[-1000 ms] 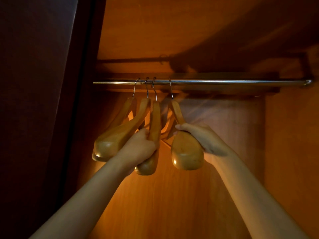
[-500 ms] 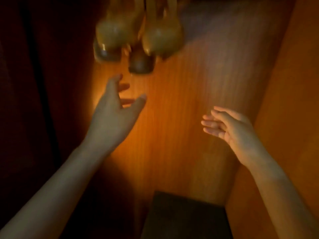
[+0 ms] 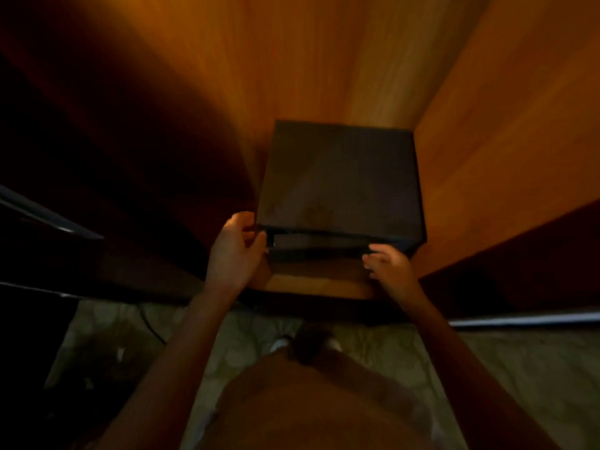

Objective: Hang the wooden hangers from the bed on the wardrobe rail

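Observation:
The view points down into the bottom of the wardrobe; neither the wooden hangers nor the rail are in frame. My left hand [image 3: 236, 251] hangs in front of the front left corner of a dark box [image 3: 341, 180], fingers loosely curled and holding nothing. My right hand [image 3: 391, 266] is lower, before the box's front right corner, fingers relaxed and empty. Whether either hand touches the box cannot be told through the blur.
The dark box stands on the wardrobe floor [image 3: 318, 285] against the right side wall [image 3: 506, 151]. The wooden back panel [image 3: 292, 60] glows orange. Sliding door tracks [image 3: 526, 318] run along the front. Patterned carpet [image 3: 243, 339] and my feet lie below.
The view has swung down from the rail and hanging hangers to the wardrobe floor. Both hands let go of the hangers and dropped, empty, to in front of the dark box.

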